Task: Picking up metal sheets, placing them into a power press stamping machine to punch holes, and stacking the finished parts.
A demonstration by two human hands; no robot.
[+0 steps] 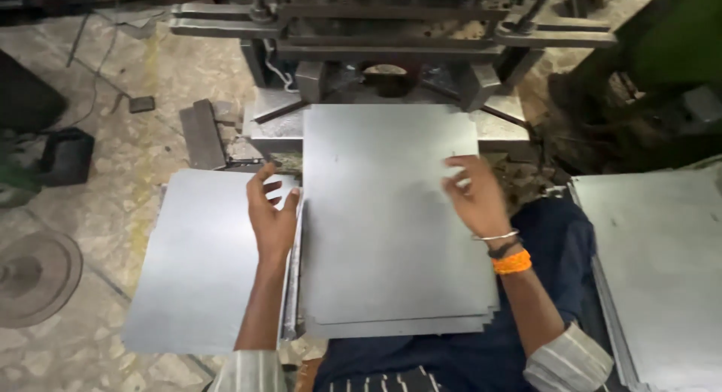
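A stack of grey metal sheets (383, 227) lies across my lap and reaches up to the bed of a press machine (391, 31). My left hand (272, 211) rests against the left edge of this stack, fingers spread and curled. Resting on top of the stack near its right edge is my right hand (472, 196), fingers bent, touching the top sheet. The wrist of that hand carries an orange band and bangles. Neither hand clearly grips a sheet.
Another pile of metal sheets (199, 264) lies on the floor at my left. More sheets (662, 272) are stacked at my right. A round metal disc (34, 275) and a dark block (66, 155) sit on the stone floor at far left.
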